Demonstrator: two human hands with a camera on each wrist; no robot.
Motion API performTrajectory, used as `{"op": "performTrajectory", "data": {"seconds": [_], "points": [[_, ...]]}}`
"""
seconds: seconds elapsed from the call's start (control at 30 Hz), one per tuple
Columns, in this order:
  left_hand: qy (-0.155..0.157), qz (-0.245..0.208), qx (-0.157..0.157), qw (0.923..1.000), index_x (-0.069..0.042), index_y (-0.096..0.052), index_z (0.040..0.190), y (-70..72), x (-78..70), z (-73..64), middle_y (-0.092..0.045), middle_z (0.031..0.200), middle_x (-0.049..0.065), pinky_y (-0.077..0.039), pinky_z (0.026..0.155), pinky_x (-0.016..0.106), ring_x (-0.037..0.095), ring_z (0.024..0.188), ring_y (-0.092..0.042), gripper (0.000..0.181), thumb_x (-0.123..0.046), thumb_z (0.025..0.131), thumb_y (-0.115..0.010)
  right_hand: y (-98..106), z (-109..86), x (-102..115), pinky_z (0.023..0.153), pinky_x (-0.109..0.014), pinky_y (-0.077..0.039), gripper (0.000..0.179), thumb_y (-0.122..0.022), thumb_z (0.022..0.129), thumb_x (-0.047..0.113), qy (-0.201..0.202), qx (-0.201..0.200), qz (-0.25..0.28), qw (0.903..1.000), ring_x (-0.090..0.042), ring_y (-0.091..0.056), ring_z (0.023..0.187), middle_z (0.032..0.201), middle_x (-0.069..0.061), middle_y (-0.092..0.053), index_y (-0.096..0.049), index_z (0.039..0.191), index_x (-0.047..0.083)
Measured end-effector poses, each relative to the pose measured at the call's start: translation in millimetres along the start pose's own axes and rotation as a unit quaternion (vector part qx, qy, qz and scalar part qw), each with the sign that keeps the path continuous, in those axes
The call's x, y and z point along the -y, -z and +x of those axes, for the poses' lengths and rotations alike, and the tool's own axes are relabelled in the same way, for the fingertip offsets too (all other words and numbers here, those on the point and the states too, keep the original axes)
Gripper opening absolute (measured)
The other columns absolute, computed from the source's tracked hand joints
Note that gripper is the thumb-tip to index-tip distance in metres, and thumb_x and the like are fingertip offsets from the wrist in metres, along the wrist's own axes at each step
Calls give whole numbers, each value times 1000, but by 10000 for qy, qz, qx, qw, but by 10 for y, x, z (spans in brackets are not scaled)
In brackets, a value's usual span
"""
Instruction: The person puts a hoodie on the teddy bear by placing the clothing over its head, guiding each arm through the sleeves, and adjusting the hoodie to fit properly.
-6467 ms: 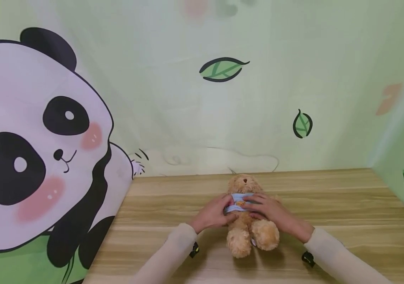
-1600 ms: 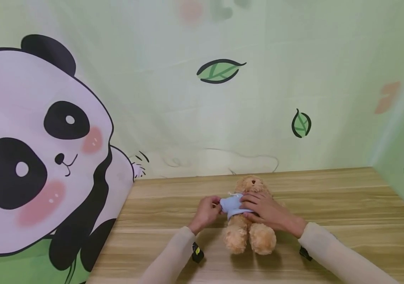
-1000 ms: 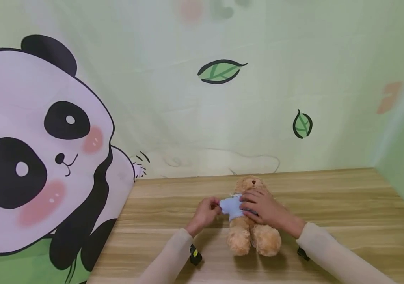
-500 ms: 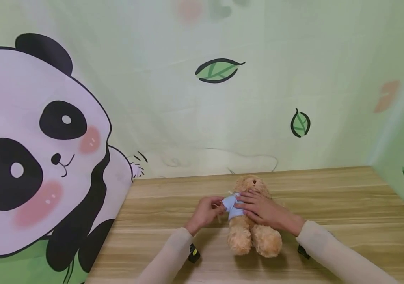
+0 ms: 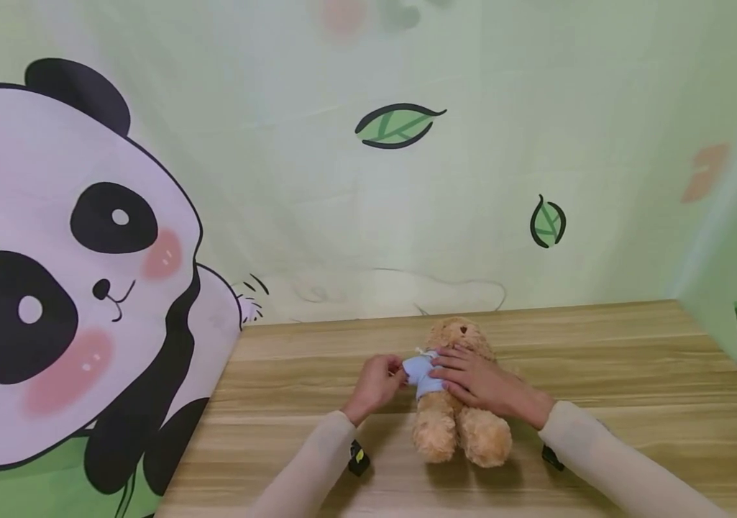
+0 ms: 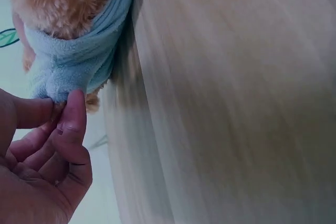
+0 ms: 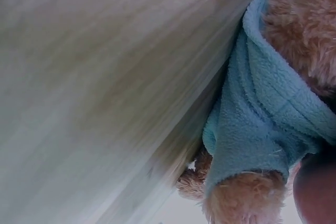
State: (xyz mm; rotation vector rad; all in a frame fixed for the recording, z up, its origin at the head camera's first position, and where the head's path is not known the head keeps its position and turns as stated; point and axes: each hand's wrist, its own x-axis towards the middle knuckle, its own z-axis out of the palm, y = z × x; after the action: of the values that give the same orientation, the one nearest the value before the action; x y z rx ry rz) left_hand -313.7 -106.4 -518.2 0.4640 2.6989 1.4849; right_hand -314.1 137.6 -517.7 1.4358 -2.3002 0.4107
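A light brown teddy bear [image 5: 436, 432] lies on its back on the table, wearing a light blue fleece shirt [image 5: 431, 385]. At the bear's side, to the left in the head view, my left hand [image 5: 377, 387] pinches the end of a shirt sleeve [image 6: 63, 80] between thumb and fingers. A bit of brown fur shows at those fingertips. My right hand [image 5: 481, 381] rests across the bear's chest with its fingers nearly straight, covering much of the shirt. In the right wrist view the other sleeve [image 7: 247, 156] shows, with a furry paw [image 7: 244, 198] sticking out of it.
The wood-grain table [image 5: 303, 360] reaches back to a pale green cloth backdrop [image 5: 459, 216] with printed leaves. A large printed panda [image 5: 51, 180] fills the left side. Black straps [image 5: 359, 459] sit under the sleeve cuffs.
Since the oldest frame, my left hand has left the bear's belly for the sleeve end on the left. My right hand now hides the shirt's print. Over the last half second, little differs.
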Motion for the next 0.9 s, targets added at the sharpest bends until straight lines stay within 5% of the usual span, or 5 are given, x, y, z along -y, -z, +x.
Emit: {"op": "performTrajectory", "data": {"seconds": [0.5, 0.73, 0.9], "points": [[411, -934, 19, 9948, 6, -67, 90, 27, 160, -3, -72, 86, 17, -55, 64, 28, 33, 77, -72, 10, -4, 93, -64, -60, 25, -62, 99, -57, -44, 7, -60, 95, 13, 236, -599, 70, 9979, -37, -59, 116, 112, -13, -67, -59, 99, 6], [-30, -107, -116, 9999, -6, -67, 95, 83, 123, -25, -69, 93, 9, -53, 72, 25, 19, 82, -67, 10, -14, 89, -70, -49, 13, -21, 99, -57, -44, 30, -61, 95, 13, 148, -517, -28, 9985, -36, -60, 115, 120, -16, -66, -64, 123, 3], [54, -31, 170, 9998, -6, -68, 95, 79, 80, -17, -69, 89, 8, -53, 67, 24, 23, 80, -68, 10, -16, 95, -65, -61, 2, -12, 100, -56, -43, 30, -56, 99, 17, 182, -457, -158, 9987, -34, -59, 115, 120, -14, -66, -65, 125, 7]]}}
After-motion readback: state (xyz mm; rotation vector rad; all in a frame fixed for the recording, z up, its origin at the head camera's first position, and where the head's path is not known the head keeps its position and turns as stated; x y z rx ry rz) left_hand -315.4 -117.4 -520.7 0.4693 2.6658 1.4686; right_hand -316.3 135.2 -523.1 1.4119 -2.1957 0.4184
